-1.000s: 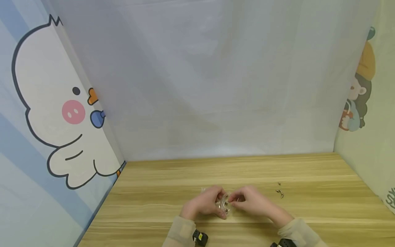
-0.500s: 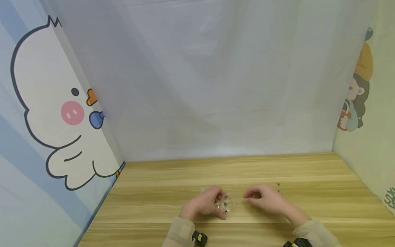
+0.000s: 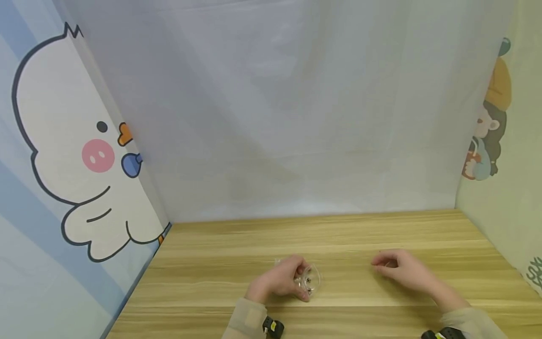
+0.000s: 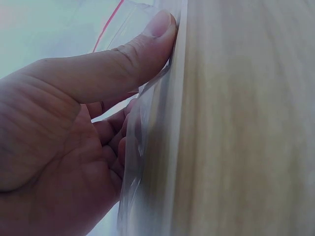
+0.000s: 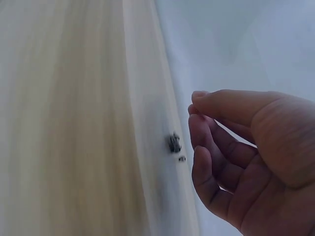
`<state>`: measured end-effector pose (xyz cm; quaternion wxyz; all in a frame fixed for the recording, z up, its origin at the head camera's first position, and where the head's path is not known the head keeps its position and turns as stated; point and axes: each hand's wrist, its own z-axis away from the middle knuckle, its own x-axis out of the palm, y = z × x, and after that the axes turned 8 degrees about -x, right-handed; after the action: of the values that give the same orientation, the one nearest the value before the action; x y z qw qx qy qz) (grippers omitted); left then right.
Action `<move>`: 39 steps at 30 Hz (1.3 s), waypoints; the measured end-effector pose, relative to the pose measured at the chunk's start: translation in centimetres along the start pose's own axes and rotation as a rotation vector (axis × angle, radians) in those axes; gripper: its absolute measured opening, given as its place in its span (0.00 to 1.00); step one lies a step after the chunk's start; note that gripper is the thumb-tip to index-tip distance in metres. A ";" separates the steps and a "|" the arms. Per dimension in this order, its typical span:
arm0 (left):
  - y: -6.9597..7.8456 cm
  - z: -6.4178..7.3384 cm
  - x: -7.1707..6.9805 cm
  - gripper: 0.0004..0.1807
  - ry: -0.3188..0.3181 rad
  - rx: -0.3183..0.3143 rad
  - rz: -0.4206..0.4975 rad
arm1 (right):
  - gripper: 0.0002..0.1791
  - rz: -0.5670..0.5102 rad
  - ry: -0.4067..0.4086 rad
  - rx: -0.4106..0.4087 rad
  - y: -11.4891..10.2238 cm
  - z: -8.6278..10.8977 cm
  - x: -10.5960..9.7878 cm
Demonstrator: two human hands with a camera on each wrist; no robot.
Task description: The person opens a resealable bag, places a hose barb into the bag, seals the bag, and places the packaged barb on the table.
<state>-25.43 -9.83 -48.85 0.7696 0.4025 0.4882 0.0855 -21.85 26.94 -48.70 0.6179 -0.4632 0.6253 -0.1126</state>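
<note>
My left hand (image 3: 279,278) holds a clear plastic zip bag (image 3: 315,278) near the middle of the table. Small dark metal pieces show at the bag's mouth in the head view. Close up in the left wrist view, the thumb lies over the clear film, and a red zip line (image 4: 107,27) runs behind it. My right hand (image 3: 405,270) is well to the right, its fingers loosely bent, thumb tip near the index fingertip, nothing visible between them. Beside it in the right wrist view lie small metal pieces (image 5: 174,143), blurred; in the head view the hand covers them.
Both hands are over a wood-grain table (image 3: 237,235). A pale grey sheet (image 3: 313,117) rises behind its far edge. Printed cartoon curtains (image 3: 55,117) close off the left and right sides. Black wrist straps (image 3: 274,326) sit over the sleeves.
My right hand has moved away from the bag to the right, over where the loose metal pieces were seen. The left hand stays in place, keeping its grip on the bag.
</note>
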 end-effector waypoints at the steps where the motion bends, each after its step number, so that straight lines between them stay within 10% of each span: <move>1: 0.0 0.0 0.0 0.33 -0.001 0.000 -0.001 | 0.09 0.010 0.004 0.002 0.3 0.3 -0.3; 39: -0.5 -0.3 0.1 0.33 -0.016 0.004 0.016 | 0.02 0.127 -0.020 -0.002 1.7 1.8 -1.2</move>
<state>-25.75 -10.00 -49.33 0.7719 0.4088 0.4789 0.0874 -21.21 29.51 -49.47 0.6295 -0.4241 0.6475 -0.0679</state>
